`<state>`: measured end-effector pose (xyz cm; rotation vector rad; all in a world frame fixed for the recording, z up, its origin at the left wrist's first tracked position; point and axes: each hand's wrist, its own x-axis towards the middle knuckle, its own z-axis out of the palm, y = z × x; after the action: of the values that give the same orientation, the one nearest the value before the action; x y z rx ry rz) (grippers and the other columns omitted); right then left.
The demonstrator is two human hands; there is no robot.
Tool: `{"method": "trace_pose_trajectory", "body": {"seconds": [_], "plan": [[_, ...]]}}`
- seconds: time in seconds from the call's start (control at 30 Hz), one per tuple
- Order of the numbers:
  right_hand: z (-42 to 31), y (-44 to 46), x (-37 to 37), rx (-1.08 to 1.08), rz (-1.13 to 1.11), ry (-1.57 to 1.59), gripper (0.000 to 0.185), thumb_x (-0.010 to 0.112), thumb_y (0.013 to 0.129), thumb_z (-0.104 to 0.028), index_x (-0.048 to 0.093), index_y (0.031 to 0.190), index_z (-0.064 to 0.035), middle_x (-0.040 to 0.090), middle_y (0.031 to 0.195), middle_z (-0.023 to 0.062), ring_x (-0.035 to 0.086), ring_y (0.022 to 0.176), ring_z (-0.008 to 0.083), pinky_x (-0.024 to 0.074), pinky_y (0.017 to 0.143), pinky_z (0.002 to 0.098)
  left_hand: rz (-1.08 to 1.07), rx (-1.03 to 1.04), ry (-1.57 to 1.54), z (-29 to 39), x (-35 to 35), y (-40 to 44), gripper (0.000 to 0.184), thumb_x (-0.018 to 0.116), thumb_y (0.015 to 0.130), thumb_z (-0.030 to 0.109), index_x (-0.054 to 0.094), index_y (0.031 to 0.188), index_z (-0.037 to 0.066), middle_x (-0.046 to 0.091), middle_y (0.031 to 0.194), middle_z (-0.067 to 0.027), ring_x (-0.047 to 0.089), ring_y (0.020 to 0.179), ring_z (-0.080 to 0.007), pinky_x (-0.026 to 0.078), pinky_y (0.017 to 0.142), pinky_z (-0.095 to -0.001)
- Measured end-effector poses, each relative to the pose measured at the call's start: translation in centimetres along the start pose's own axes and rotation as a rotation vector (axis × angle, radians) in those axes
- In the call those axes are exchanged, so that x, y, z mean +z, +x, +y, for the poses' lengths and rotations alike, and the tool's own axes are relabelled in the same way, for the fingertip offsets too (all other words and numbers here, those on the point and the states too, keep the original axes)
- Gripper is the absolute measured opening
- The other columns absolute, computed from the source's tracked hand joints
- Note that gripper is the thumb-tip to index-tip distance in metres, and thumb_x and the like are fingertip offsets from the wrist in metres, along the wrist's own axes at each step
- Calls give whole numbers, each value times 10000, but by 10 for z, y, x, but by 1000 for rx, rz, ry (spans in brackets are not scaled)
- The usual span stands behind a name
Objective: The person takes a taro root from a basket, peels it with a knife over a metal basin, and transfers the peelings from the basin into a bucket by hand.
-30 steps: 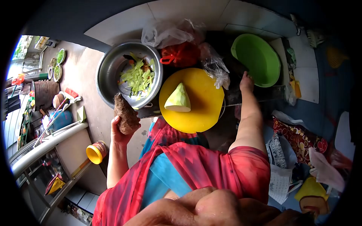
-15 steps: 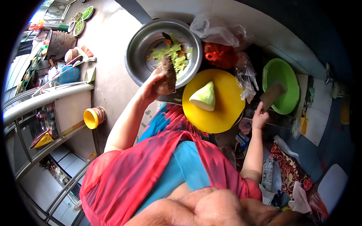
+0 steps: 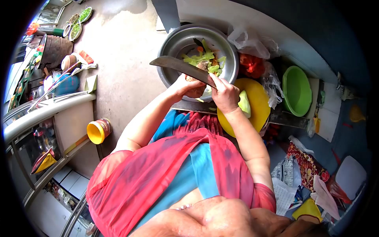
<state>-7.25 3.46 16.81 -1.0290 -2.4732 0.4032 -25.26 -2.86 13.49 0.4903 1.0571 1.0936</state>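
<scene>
My left hand [image 3: 181,87] grips a rough brown root vegetable [image 3: 195,93] at the near edge of the steel basin [image 3: 165,44]. In my right hand [image 3: 226,96] is a knife [image 3: 179,66] with a broad, dark blade. The blade lies across the root and points left, hiding part of it; whether it cuts into the skin I cannot tell. Pale green peels [image 3: 192,60] and orange bits lie in the basin. A peeled, pale green vegetable piece [image 3: 244,104] rests on the round yellow board [image 3: 258,102], partly behind my right hand.
Right of the board stands a green plastic basin [image 3: 291,91]. Clear plastic bags [image 3: 248,40] and a red bag [image 3: 251,66] sit behind the board. A yellow bucket [image 3: 96,133] is on my left, near a curved railing [image 3: 51,107]. Cloths [image 3: 304,162] are heaped at right.
My right hand has brought the knife from beside the green basin leftward to the root vegetable. My left hand still holds the root, now lower and tilted over the steel basin's edge.
</scene>
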Motion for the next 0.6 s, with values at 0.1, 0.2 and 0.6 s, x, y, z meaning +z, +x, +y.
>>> {"method": "trace_pose_trajectory", "body": {"seconds": [0.1,0.2,0.6], "plan": [[-16,11,12,-14,-21,-26,204,647,855,-159,691,1048,-110,675,770,87,666,656,275,524,563,372,-45,-57,14,3,-19,-3,167,721,822,165,622,903,57,561,751,44,479,650,-41,374,550,-213],[-19,16,29,-31,-24,-30,205,645,856,-159,692,1051,-117,678,765,75,668,653,267,529,565,368,-49,-98,-71,2,-34,-5,161,745,799,142,652,907,68,616,773,22,548,680,-69,434,579,-238],[28,-2,79,488,-403,-132,157,587,878,-211,705,948,-135,692,776,137,682,725,337,551,654,447,8,-196,99,-1,-58,-13,687,811,740,239,415,1275,69,567,1091,-70,587,971,-169,492,819,-311]]}}
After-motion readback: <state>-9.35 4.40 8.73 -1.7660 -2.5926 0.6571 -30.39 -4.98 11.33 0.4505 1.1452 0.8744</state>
